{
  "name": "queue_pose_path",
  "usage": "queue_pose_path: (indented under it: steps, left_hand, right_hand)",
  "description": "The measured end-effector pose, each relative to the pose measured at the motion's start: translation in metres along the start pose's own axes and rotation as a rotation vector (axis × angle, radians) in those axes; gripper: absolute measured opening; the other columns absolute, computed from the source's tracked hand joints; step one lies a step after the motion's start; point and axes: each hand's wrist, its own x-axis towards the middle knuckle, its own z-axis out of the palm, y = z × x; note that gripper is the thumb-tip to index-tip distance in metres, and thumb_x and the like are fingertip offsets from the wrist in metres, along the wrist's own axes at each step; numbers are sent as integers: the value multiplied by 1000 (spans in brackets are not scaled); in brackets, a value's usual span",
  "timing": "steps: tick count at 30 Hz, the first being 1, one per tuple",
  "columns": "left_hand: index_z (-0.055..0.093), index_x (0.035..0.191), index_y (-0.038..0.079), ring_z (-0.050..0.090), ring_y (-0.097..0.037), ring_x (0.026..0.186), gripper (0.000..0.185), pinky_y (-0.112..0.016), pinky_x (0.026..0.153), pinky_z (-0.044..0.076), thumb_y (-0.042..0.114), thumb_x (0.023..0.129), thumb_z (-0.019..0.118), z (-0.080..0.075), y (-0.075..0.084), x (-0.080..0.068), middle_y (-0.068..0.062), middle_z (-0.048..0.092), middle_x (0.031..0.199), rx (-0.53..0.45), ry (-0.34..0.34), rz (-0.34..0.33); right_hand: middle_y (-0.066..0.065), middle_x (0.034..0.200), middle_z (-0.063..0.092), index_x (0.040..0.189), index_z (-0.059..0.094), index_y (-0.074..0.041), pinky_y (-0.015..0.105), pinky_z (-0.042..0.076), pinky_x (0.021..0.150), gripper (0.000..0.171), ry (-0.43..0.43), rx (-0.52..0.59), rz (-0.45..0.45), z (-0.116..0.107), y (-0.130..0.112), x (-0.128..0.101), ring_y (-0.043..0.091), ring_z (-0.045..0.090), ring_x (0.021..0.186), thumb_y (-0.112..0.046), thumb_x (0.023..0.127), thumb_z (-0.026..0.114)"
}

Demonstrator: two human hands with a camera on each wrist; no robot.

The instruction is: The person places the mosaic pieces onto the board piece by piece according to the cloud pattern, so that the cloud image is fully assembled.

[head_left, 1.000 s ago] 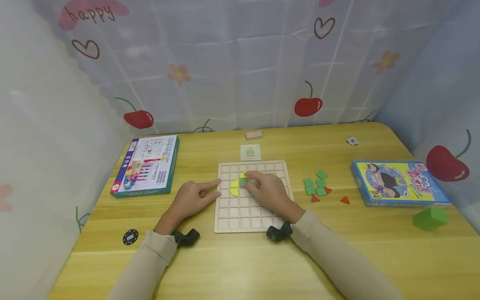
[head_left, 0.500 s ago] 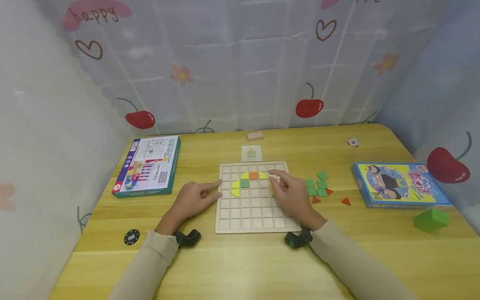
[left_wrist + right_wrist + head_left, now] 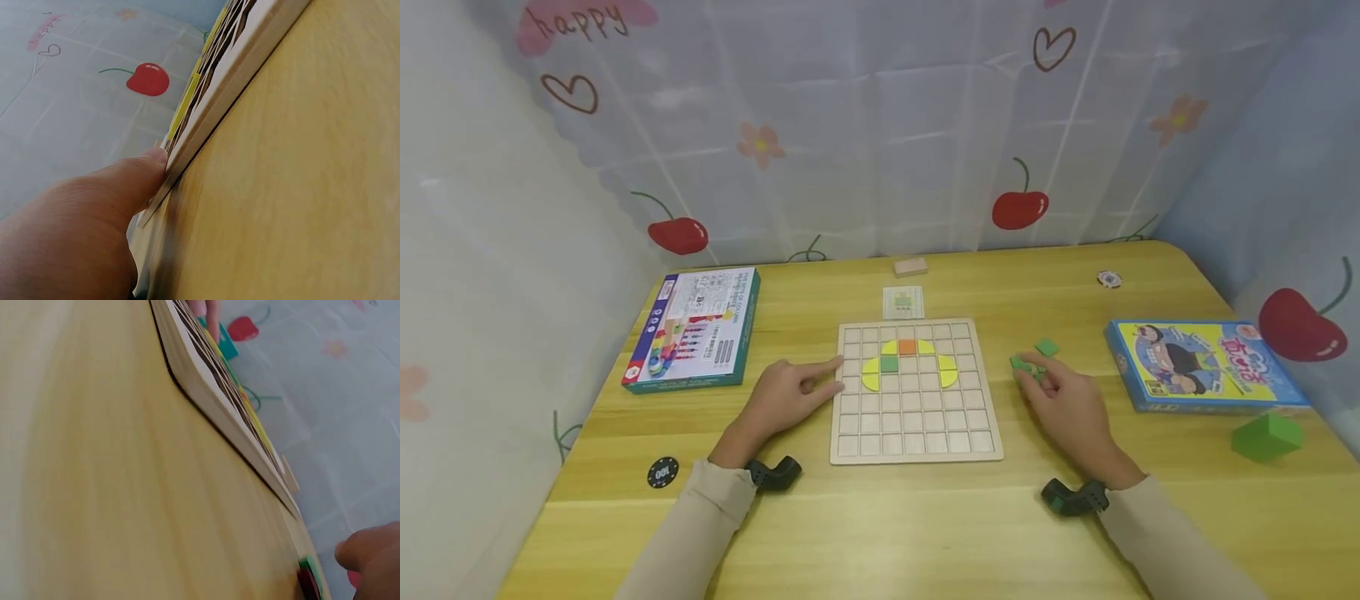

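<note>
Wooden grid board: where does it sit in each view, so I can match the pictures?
Head: the wooden grid board lies just below and right of the picture's middle.
Left wrist: the wooden grid board is near edge-on, slanting from the top right down to left of centre.
Right wrist: the wooden grid board slants from the top down to the right.
Shared landmark: the left hand, lower left in left wrist, top in right wrist.

My right hand (image 3: 375, 565) juts in at lower right, a fingertip just beside a green piece (image 3: 314, 570) and a dark red piece (image 3: 307, 583), both blurred, on the wood-grained table (image 3: 94, 456). A pale board (image 3: 195, 381) slants across, edged with yellow (image 3: 258, 427); up top, my left hand (image 3: 213, 315) shows, a teal box (image 3: 227, 349) behind.
</note>
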Motion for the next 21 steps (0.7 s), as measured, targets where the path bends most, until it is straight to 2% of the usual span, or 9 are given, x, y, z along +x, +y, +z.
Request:
queue_pose_path:
  steps: [3, 6, 12, 21]
  left_hand:
    - [65, 139, 32, 20, -4, 45, 46, -28, 48, 27, 52, 98, 65, 0, 0, 0, 12, 32, 47, 1, 3, 6]
    - [66, 139, 31, 20, -4, 46, 46, -28, 49, 26, 52, 97, 66, 1, 1, 0, 12, 32, 48, -7, 6, 7]
    - [65, 139, 31, 19, -4, 46, 47, -27, 48, 26, 52, 97, 66, 0, -1, 1, 11, 31, 48, -7, -5, -1]
    - [66, 139, 31, 20, -4, 47, 46, -28, 49, 26, 51, 97, 67, 1, 0, 0, 11, 32, 49, -11, 1, -3]
  right_hand:
    - [-7, 54, 38, 116, 75, -4, 26, 23, 40, 26, -2, -109, 22, -8, 5, 0, 6, 28, 43, -20, 95, 75]
    - [-6, 55, 40, 113, 74, -2, 28, 23, 41, 29, -1, -179, 7, -11, 7, 1, 9, 31, 43, -24, 95, 74]
    - [-7, 53, 39, 105, 75, -3, 28, 22, 40, 31, -32, -236, -34, -11, 5, 0, 9, 29, 41, -30, 90, 78]
    - [-8, 51, 37, 105, 76, -4, 29, 22, 40, 35, -69, -271, -44, -9, 4, -2, 8, 29, 41, -34, 89, 81]
